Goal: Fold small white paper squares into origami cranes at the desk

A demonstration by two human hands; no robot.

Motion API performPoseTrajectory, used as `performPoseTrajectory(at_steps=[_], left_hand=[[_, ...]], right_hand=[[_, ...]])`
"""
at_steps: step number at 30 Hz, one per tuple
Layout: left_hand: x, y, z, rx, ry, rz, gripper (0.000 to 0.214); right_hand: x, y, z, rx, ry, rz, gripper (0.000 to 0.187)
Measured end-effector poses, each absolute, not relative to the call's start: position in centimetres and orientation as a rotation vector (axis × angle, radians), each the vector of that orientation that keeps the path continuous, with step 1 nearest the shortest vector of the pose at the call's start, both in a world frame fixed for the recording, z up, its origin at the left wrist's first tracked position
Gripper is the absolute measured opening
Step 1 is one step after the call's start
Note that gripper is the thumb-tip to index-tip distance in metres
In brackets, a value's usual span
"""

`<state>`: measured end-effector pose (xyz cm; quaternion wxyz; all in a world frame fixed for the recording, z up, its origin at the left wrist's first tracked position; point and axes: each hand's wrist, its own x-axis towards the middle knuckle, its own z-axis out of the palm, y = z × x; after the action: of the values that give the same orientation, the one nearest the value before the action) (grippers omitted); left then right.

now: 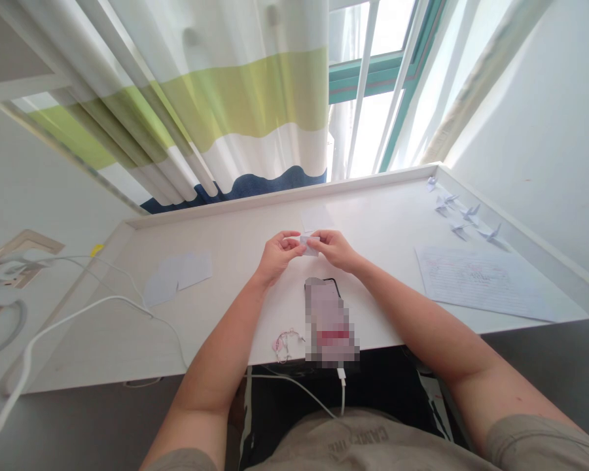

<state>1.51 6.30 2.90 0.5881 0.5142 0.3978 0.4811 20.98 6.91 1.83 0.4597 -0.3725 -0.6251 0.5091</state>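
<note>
A small folded piece of white paper [310,246] is pinched between both hands above the middle of the white desk [255,327]. My left hand [279,254] grips its left side with thumb and fingers. On the right side, my right hand [338,248] has its thumb pressed on the paper. The exact folds are too small to make out. Just beyond the hands lies a flat white sheet [317,217]. Below them a phone [324,307], its screen blurred, rests near the desk's front edge.
Several folded paper birds [471,214] stand at the back right, with a written sheet [476,281] in front. Loose white papers [181,275] lie at left. A thin bracelet-like string [285,343] sits beside the phone. White cables [78,314] cross the left side; a charging plug [341,374] meets the phone.
</note>
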Motion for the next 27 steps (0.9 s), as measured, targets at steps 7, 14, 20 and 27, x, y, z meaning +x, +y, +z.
performPoseTrajectory(at_steps=[7,14,20,27], left_hand=[[1.1,6.13,3.23,1.136,0.965,1.064,0.054],[1.51,6.46,2.63,1.165,0.986,1.099,0.041],[1.6,6.46,2.66,1.182,1.008,1.148,0.035],[1.46,6.53,2.63,1.195,1.009,1.142,0.034]], right_hand=[[20.94,6.84,1.66,-0.935,-1.57,1.24,0.042],[20.74,6.89,1.64,-0.95,-1.551,1.263,0.045],[20.46,6.33,2.07,-1.001,-1.579,1.4,0.051],[20.58,6.34,1.89,-0.989,-1.558,1.466,0.053]])
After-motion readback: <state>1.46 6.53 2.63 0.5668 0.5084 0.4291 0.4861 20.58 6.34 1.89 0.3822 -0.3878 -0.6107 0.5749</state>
